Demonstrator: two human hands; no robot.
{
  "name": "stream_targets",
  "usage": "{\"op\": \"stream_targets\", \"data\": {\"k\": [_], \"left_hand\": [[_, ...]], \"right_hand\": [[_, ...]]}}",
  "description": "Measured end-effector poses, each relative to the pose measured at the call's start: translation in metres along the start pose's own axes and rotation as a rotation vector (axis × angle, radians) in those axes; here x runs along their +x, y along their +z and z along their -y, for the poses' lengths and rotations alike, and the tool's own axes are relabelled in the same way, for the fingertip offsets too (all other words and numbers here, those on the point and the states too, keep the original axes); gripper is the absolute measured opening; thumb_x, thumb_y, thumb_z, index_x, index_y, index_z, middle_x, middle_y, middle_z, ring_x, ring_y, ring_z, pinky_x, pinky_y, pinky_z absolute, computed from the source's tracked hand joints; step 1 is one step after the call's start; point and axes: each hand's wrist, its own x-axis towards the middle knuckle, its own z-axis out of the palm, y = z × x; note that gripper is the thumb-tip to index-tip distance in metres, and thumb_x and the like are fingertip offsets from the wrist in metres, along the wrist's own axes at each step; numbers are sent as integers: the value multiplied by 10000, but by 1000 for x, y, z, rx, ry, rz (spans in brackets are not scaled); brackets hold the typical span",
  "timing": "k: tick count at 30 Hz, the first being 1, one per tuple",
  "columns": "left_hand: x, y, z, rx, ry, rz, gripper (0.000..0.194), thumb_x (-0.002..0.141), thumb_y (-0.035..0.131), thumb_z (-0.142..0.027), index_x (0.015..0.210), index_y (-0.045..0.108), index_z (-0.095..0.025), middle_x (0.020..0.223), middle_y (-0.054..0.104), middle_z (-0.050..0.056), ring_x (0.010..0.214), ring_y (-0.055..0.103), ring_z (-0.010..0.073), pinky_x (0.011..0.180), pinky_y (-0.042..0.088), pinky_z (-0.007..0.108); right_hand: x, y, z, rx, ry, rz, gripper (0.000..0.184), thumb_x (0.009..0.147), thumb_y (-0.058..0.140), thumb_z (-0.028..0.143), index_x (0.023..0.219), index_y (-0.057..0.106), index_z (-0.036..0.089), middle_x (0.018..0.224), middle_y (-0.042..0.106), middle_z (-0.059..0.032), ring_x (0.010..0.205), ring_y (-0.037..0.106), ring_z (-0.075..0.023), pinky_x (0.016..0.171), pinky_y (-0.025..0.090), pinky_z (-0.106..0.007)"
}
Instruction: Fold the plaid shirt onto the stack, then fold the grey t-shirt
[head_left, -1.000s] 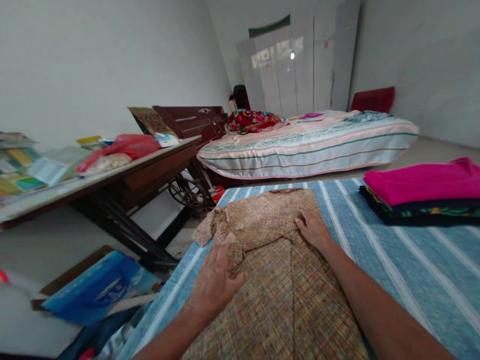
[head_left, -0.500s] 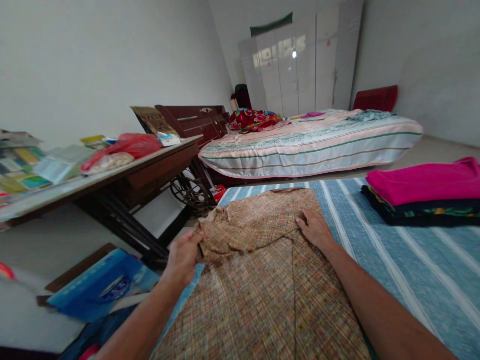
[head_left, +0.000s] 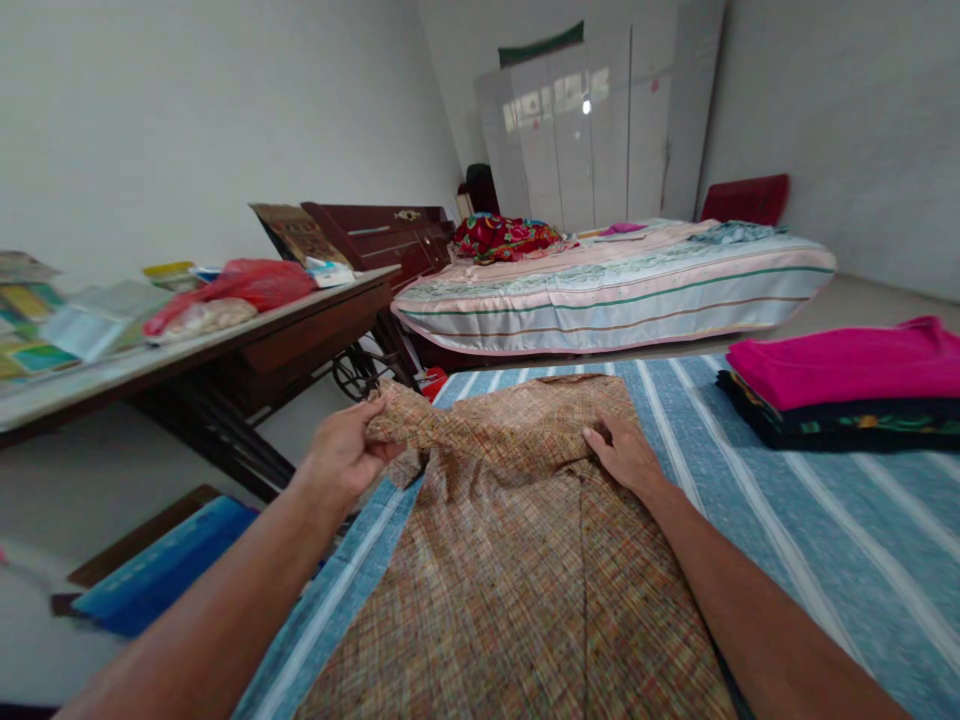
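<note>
A brown checked shirt (head_left: pixel 495 580) is spread over the blue striped bed cover, its far part folded over towards me and a long seam or edge running down its right half. My left hand (head_left: pixel 349 450) pinches a bunched, sleeve-like end of the cloth, raised at the far left corner. Creases run from that grip across the fabric. At the right end of the fold, my right hand (head_left: pixel 626 460) holds the cloth down between thumb and fingers; its fingertips are partly hidden.
Folded clothes (head_left: pixel 847 370), pink on top of dark ones, lie to the right on the striped cover (head_left: pixel 750 510). A sewing-machine table (head_left: pixel 217 350) bearing a red bag (head_left: pixel 262 285) stands at left. Beyond is another bed (head_left: pixel 600 310). A blue package (head_left: pixel 165 565) sits low at left.
My left hand has risen and moved left and away from me, pulling the shirt's corner outward. My right hand has stayed at nearly the same spot on the cloth.
</note>
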Motion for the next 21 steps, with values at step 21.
{"op": "stream_targets", "data": {"k": [21], "left_hand": [[-58,72,118,1259,1106,695,199,833,419,-131,887,600,-193,961,612,84,955,539,224,847,464,354]], "right_hand": [[3,3,-4,2,-8,-10,279,945,414,348,1068,578,158,1059,607,-102,1014,537,-213,876,383,-302]]}}
